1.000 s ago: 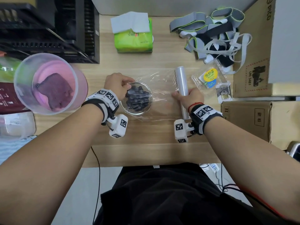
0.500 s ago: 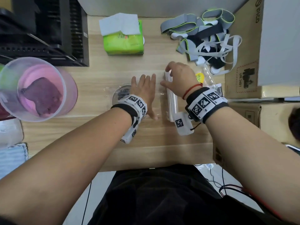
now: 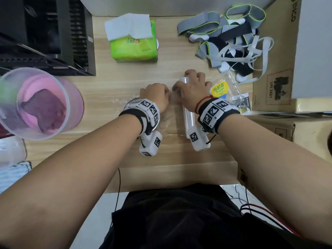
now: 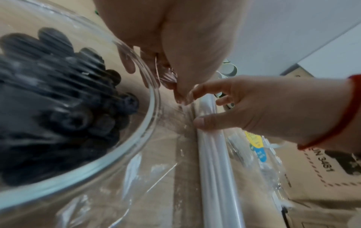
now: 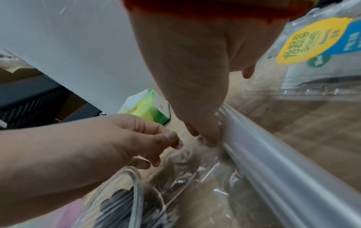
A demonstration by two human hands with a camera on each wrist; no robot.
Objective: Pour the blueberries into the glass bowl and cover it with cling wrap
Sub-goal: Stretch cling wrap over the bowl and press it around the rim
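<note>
— Glass bowl of blueberries sits under the left hand; its fingers pinch cling film.
— Right hand holds the roll. Cardboard box reads "UN 3481".

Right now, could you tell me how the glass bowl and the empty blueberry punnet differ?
The glass bowl is round and holds blueberries; the punnet holds none and bears a yellow label. The bowl sits left of the cling wrap roll, under the stretched film; the punnet lies right of it, uncovered. Both are clear and stand on the table.
</note>
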